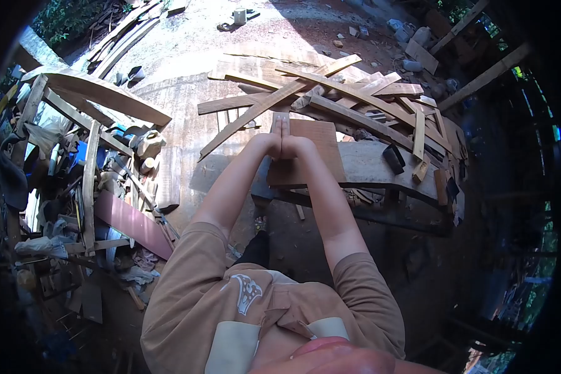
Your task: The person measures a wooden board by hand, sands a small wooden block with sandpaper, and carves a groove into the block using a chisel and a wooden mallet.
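My left hand (275,138) and my right hand (287,138) are held together in front of me, seemingly palm to palm. Their fingers stretch straight forward, and I see nothing held between them. Below and beside them is a flat brown wooden board (321,146), lying on the near left end of a workbench. A small greyish piece (281,116) shows around my fingertips; I cannot make out what it is, or whether the hands touch it or the board.
Long wooden strips (349,93) lie crisscrossed beyond the workbench (380,163). At left, a wooden rack (90,181) is crammed with tools, bags and scraps, with a reddish plank (134,223) leaning there. Curved timber pieces (121,47) lie on the ground at far left.
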`<state>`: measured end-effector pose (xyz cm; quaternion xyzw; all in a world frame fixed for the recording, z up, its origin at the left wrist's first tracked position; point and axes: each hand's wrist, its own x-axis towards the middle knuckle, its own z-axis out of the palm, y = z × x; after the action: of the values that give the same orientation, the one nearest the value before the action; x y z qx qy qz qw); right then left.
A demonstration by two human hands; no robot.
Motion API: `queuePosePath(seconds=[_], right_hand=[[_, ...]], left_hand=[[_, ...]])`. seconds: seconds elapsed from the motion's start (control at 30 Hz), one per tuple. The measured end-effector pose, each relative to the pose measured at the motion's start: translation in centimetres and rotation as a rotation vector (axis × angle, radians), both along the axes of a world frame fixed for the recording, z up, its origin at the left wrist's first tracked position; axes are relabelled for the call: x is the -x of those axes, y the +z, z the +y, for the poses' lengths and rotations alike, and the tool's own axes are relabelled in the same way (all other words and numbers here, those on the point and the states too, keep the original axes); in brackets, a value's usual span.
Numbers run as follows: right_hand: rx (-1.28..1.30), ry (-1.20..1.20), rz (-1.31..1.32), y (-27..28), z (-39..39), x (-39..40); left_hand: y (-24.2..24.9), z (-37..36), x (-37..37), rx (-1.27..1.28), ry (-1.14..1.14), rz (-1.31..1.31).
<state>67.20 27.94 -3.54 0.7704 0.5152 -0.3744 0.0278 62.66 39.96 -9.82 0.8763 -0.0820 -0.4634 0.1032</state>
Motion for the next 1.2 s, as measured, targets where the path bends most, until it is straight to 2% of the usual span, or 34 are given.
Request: queuePosePath(seconds=[0.03,0.07,0.1,0.13,0.23,0.27,0.33,0.5,0.57,0.67,0.8,0.87,0.93,1.07,1.13,1.2], right_hand=[[-0.002,-0.003,0.001,-2.6,0.7,-1.5],[0.107,0.209,-0.091,-6.2,1.4,-3.5],[0.218,0.422,-0.182,-9.1,2.0,-5.2],[0.22,0.425,-0.181,-11.0,2.3,-6.3],[0.074,0.708,-0.433,-16.0,1.9,-8.0],[0.02,0.799,-0.52,-16.8,1.7,-8.2],[-0.038,0.888,-0.608,-13.6,1.2,-6.2],[0.131,-0.145,0.047,4.6,-0.9,4.9],[0.106,-0.178,0.046,2.4,-2.3,7.5],[0.08,-0.256,0.014,2.3,-4.1,11.7],[0.103,-0.275,-0.047,5.7,-7.6,16.6],[0.099,-0.258,-0.076,5.2,-8.5,17.4],[0.075,-0.277,-0.046,3.1,-8.2,16.4],[0.105,-0.246,-0.058,3.4,-7.7,14.8],[0.007,-0.356,-0.057,5.5,-7.4,13.8],[0.007,-0.325,-0.05,4.3,-6.5,11.2]], left_hand=[[-1.3,1.2,-0.9,-0.094,-0.372,-0.051],[-1.3,1.9,-1.6,-0.095,-0.373,-0.052],[-1.1,2.4,-2.0,-0.06,-0.306,-0.079],[-1.0,2.7,-2.2,-0.023,-0.238,-0.105],[-0.8,2.5,-1.3,0.097,-0.024,-0.178],[-0.5,2.3,-0.9,0.132,0.046,-0.204],[0.0,1.8,0.0,0.199,0.182,-0.256],[-2.8,-2.0,4.2,0.194,0.454,-0.227],[-3.4,-3.5,5.9,0.159,0.575,-0.201],[4.3,-7.0,12.4,0.153,0.507,-0.275],[4.1,-9.4,16.4,0.116,0.427,-0.28],[4.0,-9.8,18.0,0.08,0.376,-0.28],[4.6,-10.0,18.0,0.086,0.41,-0.31],[5.2,-10.4,15.6,0.149,0.544,-0.396],[1.9,-9.1,12.6,0.12,0.538,-0.37],[2.4,-8.1,10.5,0.095,0.529,-0.336]])
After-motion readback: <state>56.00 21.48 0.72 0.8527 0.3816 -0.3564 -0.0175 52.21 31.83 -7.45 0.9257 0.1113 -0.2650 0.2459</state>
